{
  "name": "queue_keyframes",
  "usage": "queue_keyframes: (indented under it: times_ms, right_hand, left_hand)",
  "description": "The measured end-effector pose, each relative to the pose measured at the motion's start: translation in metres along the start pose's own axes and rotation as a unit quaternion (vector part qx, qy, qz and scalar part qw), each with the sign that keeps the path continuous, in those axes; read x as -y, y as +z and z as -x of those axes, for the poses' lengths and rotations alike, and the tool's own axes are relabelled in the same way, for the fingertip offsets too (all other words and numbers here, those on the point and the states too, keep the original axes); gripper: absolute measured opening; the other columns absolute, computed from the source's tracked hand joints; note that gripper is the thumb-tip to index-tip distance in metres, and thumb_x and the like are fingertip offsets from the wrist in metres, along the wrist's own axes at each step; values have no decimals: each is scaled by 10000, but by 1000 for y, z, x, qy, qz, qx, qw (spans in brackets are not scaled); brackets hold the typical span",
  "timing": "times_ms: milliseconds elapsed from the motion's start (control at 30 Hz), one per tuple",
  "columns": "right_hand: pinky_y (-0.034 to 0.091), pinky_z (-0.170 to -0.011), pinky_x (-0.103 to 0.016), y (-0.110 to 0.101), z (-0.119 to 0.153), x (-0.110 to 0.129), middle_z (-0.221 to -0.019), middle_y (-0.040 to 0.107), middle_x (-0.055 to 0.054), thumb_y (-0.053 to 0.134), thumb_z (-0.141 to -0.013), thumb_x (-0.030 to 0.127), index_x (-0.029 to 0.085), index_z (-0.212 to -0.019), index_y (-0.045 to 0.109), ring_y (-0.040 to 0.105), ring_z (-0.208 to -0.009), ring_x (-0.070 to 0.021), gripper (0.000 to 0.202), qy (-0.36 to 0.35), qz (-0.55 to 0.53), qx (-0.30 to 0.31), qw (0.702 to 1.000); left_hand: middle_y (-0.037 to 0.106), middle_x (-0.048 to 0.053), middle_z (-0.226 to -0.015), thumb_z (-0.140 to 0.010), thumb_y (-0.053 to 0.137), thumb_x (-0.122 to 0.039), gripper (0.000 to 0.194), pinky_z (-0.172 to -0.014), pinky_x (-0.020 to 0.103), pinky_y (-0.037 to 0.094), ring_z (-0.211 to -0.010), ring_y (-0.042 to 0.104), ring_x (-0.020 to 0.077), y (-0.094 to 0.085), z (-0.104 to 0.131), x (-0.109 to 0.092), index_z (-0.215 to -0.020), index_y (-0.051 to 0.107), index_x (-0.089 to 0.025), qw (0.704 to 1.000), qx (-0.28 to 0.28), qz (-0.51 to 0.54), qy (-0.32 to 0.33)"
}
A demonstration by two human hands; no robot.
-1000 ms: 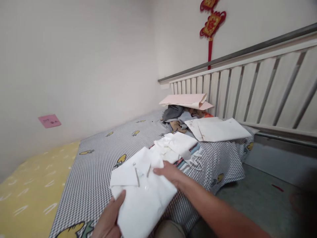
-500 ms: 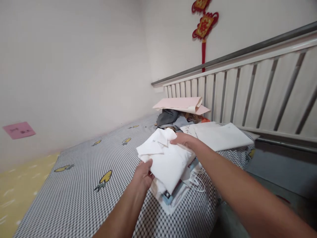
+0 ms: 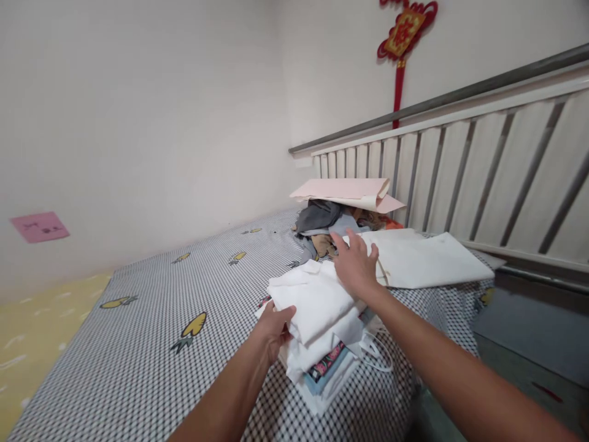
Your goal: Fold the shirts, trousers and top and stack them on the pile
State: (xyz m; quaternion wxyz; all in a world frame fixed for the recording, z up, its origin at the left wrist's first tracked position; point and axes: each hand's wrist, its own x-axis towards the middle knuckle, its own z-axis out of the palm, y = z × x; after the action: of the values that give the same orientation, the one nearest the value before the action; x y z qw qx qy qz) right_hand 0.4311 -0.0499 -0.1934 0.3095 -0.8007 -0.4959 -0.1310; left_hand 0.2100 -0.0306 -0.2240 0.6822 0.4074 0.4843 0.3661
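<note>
A folded white garment [image 3: 317,301] lies on top of a stack of folded clothes [image 3: 329,371] on the checkered bed cover. My left hand [image 3: 276,324] grips the garment's left edge between thumb and fingers. Just past its upper right side, my right hand [image 3: 356,261] is raised with fingers spread and nothing in them. Blue, white and dark patterned layers show lower in the stack, and white cords [image 3: 375,353] trail from its right side.
Behind are a heap of grey and tan clothes [image 3: 317,216] under pink folded paper [image 3: 343,188], and a large white sheet-like item [image 3: 427,261]. A white radiator [image 3: 483,166] runs along the right wall. Yellow fabric [image 3: 41,337] lies far left.
My right hand has let go of the white garment and opened above its far right side. The garment now rests flat on the stack, its collar-like flaps no longer showing.
</note>
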Motion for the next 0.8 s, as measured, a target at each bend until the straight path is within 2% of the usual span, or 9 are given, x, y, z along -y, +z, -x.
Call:
queue_keyframes:
  times_ms: [33,100,167,233,300,400,533,667,800]
  right_hand:
    - [38,-1136,-678,-4,8,10,-1673,135,-84,469,-964,379,369,-1543,311,159,-1498,-367,600,-38,4,5,999]
    - [32,-1124,-705,-4,26,27,-1684,104,-33,457,-965,522,430,-1532,318,100,-1509,-387,591,-93,-8,90,992]
    - [20,-1105,-739,4,45,34,-1689,87,-11,454,-939,621,459,-1523,326,59,-1512,-419,619,-101,-18,205,973]
    - [-3,-1094,-758,19,61,32,-1686,108,-9,469,-924,642,468,-1515,340,51,-1510,-437,629,-84,-14,266,960]
    - [-18,-1097,-754,34,73,25,-1679,147,-13,496,-919,619,466,-1511,347,72,-1510,-433,629,-78,-8,266,961]
    - [-40,-1125,-714,51,87,16,-1669,188,-20,535,-917,574,454,-1511,353,103,-1513,-406,632,-114,-4,212,971]
    - [-21,-1145,-686,56,95,10,-1665,201,-20,539,-923,553,452,-1506,367,132,-1512,-386,616,-135,4,173,976]
    - [63,-1143,-686,55,91,10,-1668,197,-6,465,-942,595,465,-1521,322,162,-1506,-374,610,-112,43,210,970]
    - [105,-1133,-698,58,83,12,-1672,185,-5,421,-948,599,469,-1535,279,174,-1505,-376,617,-98,86,243,961]
  left_hand:
    - [730,59,-924,-672,802,-128,590,-603,283,504,-633,641,162,0,1,2,-1201,553,-208,1000,-1,0,2]
    - [727,63,-966,-681,790,-131,610,-607,282,503,-671,654,169,3,2,6,-1225,531,-220,1000,0,3,6]
    - [721,57,-991,-697,768,-125,629,-592,261,487,-678,653,159,7,6,12,-1256,503,-236,1000,2,6,10]
    - [712,42,-950,-713,742,-112,653,-544,233,446,-631,628,139,11,11,21,-1292,469,-242,1000,1,4,12]
    - [695,27,-888,-721,715,-84,698,-506,222,411,-575,591,124,14,16,34,-1336,419,-231,1000,-3,-1,12]
    - [665,22,-887,-717,695,-56,785,-527,230,436,-586,581,121,16,20,57,-1399,338,-210,999,-15,12,32]
    - [617,16,-923,-666,767,-108,935,-529,233,432,-579,574,108,7,17,83,-1465,294,-217,997,-37,40,59]
    - [584,-32,-826,-631,818,-167,1045,-518,222,406,-549,545,90,-25,26,100,-1511,257,-233,997,-34,57,33]
    - [621,-17,-798,-670,819,-307,943,-594,230,444,-692,644,136,-92,57,131,-1462,322,-192,996,1,89,-12]
